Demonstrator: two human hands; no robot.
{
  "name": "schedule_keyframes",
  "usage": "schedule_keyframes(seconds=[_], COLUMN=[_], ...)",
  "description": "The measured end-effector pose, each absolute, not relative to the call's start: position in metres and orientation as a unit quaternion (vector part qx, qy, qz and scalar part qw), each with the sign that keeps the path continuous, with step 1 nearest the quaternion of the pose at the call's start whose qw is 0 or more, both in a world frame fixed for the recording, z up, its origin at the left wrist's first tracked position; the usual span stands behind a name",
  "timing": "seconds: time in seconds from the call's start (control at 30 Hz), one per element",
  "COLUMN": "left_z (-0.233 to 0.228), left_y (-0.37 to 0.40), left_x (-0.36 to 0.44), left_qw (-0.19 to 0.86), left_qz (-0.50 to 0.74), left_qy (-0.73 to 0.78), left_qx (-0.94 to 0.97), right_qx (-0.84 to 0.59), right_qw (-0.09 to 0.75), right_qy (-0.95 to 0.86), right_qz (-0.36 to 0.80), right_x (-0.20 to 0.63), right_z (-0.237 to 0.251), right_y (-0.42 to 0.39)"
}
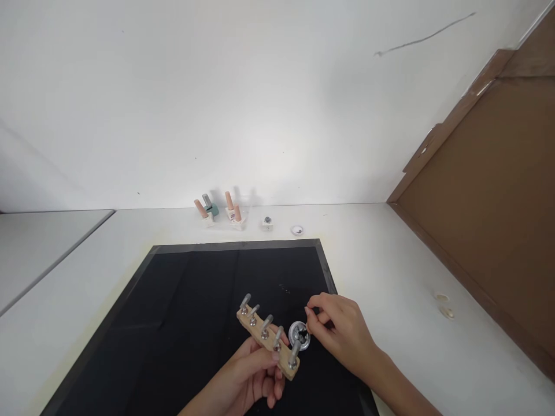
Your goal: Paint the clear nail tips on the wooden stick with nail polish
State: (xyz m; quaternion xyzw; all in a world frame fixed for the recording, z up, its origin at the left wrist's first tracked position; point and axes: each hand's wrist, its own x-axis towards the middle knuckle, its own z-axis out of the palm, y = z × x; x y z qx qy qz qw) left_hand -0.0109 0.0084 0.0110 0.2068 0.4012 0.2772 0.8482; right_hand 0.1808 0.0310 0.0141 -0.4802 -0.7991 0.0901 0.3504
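My left hand (251, 375) holds a small wooden block (269, 342) from below, lifted a little over the black mat (182, 323). Several metal bolts (266, 325) stand in a row in the block. My right hand (336, 329) hovers just right of the block, thumb and forefinger pinched together over a small round metal dish (299, 335) that holds small dark parts. Whether something sits between those fingertips is too small to tell.
The mat lies on a white table (390, 277). Small bottles with peach caps (219, 211), a tiny jar (267, 223) and a round lid (297, 230) stand by the white wall. A brown board (489, 202) leans at the right. Two small rings (444, 306) lie on the table.
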Motion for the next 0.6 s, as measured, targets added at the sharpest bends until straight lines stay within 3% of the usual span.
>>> schedule_keyframes(seconds=[0.6], left_z=[0.0023], left_y=[0.0076], left_x=[-0.01], left_qw=[0.855], left_qz=[0.28], left_qy=[0.378], left_qx=[0.219], right_qx=[-0.443], right_qw=[0.327], right_qy=[-0.834], right_qz=[0.035], right_x=[0.185], right_z=[0.0132], right_y=[0.0316])
